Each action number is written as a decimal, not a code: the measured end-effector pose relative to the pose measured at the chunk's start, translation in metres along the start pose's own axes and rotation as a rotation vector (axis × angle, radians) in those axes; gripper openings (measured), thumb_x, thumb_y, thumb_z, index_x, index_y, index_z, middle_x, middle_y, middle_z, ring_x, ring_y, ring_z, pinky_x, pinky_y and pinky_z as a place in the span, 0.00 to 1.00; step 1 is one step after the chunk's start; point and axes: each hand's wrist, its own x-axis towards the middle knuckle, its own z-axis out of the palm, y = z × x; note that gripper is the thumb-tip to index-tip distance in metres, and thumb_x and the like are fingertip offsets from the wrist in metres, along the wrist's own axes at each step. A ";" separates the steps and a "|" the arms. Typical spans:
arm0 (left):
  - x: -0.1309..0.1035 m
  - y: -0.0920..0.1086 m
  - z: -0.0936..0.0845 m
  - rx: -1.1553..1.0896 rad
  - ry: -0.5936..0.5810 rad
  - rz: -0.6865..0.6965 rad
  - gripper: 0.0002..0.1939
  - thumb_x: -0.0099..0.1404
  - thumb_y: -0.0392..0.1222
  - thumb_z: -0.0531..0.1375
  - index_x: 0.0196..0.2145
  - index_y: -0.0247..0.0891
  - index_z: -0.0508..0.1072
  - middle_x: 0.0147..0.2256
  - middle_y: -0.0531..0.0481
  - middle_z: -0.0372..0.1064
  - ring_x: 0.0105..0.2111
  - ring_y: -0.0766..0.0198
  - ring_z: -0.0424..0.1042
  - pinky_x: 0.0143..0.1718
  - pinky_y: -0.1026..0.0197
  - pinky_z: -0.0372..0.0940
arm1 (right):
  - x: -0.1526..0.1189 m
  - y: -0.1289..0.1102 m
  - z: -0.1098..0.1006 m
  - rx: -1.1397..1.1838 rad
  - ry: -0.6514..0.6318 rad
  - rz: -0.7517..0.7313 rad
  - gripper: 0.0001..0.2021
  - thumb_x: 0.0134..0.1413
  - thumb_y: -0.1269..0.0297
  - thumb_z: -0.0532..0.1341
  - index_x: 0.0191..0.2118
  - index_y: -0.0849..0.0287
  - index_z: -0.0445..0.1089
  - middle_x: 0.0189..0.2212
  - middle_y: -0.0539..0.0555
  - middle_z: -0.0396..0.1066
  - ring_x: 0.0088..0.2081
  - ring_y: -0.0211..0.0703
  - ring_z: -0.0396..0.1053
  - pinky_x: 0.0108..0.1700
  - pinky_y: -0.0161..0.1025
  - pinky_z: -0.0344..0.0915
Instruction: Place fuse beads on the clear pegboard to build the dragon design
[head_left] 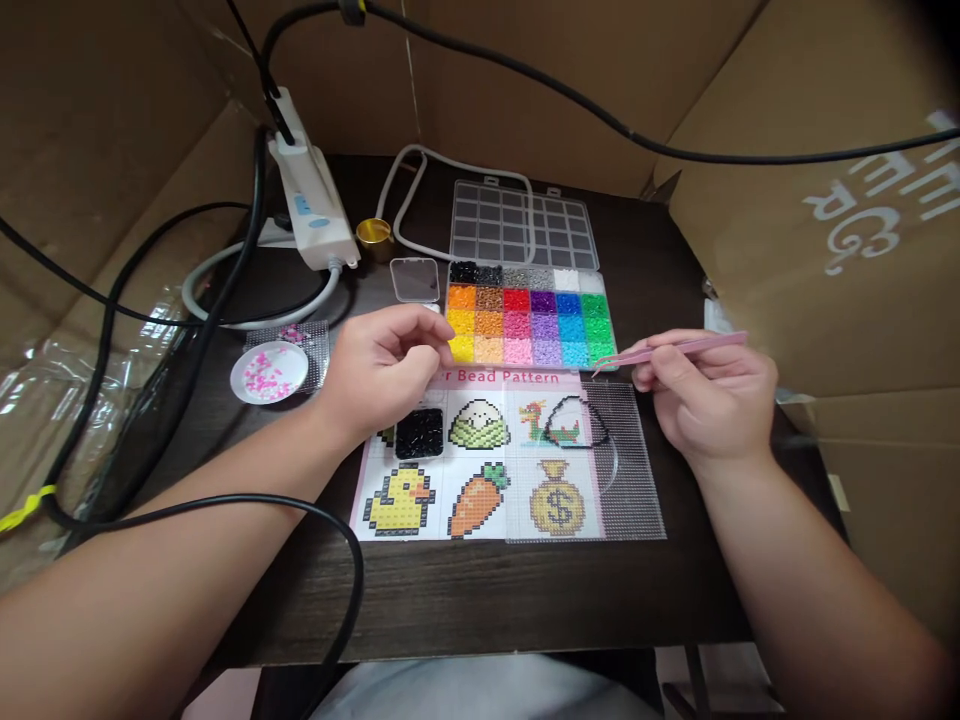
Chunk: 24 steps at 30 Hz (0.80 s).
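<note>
My right hand [709, 395] grips pink tweezers [690, 346], their bent tips pointing left near the bead box's lower right corner. My left hand [390, 362] is closed, fingers curled, at the lower left corner of the bead box [531, 366]; whatever its fingers hold, if anything, is hidden. Colored beads fill the box's compartments. Below lies a bead pattern sheet [442, 490] with a duck, carrot, money bag and other pictures. A small case of black beads [420, 434] rests on it. Over its right side lies a clear pegboard [634, 470] with an outline of black beads [574, 400].
A white dish [268, 396] of pink and white beads stands left, partly on another clear pegboard [320, 350]. Behind are a gold cup [373, 234], a power strip [311, 200] and the box's open lid [525, 225]. A black cable [352, 560] hangs across my left forearm. Cardboard walls surround the table.
</note>
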 end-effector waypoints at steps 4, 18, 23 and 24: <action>0.001 0.001 0.000 -0.009 0.003 -0.028 0.12 0.49 0.30 0.57 0.29 0.41 0.76 0.24 0.53 0.74 0.22 0.66 0.71 0.23 0.62 0.67 | 0.005 -0.008 0.003 0.301 0.028 0.106 0.10 0.48 0.57 0.75 0.32 0.56 0.78 0.28 0.52 0.76 0.23 0.35 0.66 0.24 0.37 0.64; 0.001 -0.003 -0.001 -0.013 0.006 -0.010 0.12 0.49 0.29 0.57 0.29 0.42 0.77 0.25 0.54 0.74 0.23 0.65 0.72 0.24 0.61 0.67 | 0.005 -0.010 0.001 0.347 -0.044 0.203 0.11 0.47 0.56 0.75 0.32 0.56 0.79 0.28 0.52 0.76 0.22 0.34 0.63 0.24 0.36 0.61; 0.002 -0.006 -0.001 -0.014 0.006 0.002 0.12 0.49 0.29 0.57 0.29 0.42 0.77 0.24 0.55 0.74 0.21 0.66 0.70 0.22 0.61 0.66 | 0.003 -0.011 0.003 0.296 -0.085 0.197 0.10 0.49 0.57 0.74 0.32 0.58 0.79 0.28 0.54 0.76 0.21 0.34 0.63 0.23 0.37 0.60; 0.002 -0.006 -0.001 -0.009 0.007 0.009 0.12 0.49 0.29 0.57 0.29 0.42 0.77 0.24 0.55 0.74 0.21 0.66 0.70 0.22 0.61 0.66 | 0.003 -0.012 0.004 0.294 -0.087 0.195 0.11 0.48 0.57 0.74 0.32 0.58 0.79 0.27 0.54 0.76 0.21 0.34 0.63 0.23 0.37 0.60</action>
